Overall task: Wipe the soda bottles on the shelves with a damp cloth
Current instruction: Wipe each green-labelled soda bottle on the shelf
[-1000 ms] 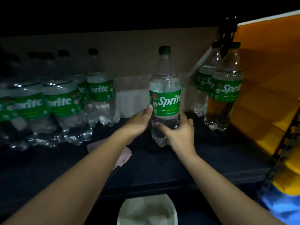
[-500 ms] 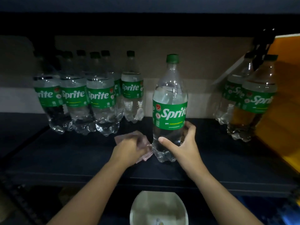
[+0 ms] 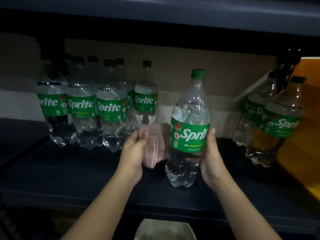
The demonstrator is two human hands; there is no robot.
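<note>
Left hand (image 3: 134, 149) grips the pink cloth (image 3: 155, 146), folded, against the bottle (image 3: 189, 129) standing mid-shelf (image 3: 69, 170); right hand (image 3: 210, 156) curls round its far side. Best steady the base, wrap the cloth round and stroke cap to foot, turning it.

"Sprite" in white lettering on a green label band: centre bottle (image 3: 189, 129), standing near the shelf (image 3: 86, 170) front edge. The same word reads complete on three bottles of the left group (image 3: 97, 108); the leftmost shows only "rite". On the pair near the right edge (image 3: 270, 122), the front label reads "Spri", cut off. Small print and round emblems on all labels are illegible
</note>
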